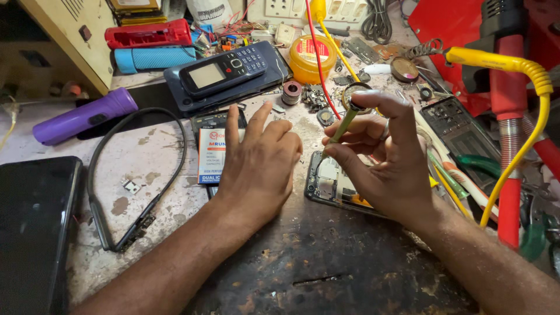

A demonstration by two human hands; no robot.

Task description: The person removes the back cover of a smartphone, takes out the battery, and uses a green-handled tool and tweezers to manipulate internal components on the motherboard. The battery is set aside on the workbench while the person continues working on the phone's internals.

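Right hand grip clamped on one probe; left hand fingers apart, flat beside one opened phone.

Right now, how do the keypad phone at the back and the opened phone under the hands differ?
The keypad phone is whole, screen and buttons facing up; the opened phone has its back off, its insides showing. The keypad phone rests untouched on a dark flat device; the opened phone lies on the worn bench, between the left hand and right hand, which holds a thin tool. Both lie flat.

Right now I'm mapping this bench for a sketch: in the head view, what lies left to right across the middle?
Black tablet → neckband earphones → left hand → opened phone → right hand → yellow cable.
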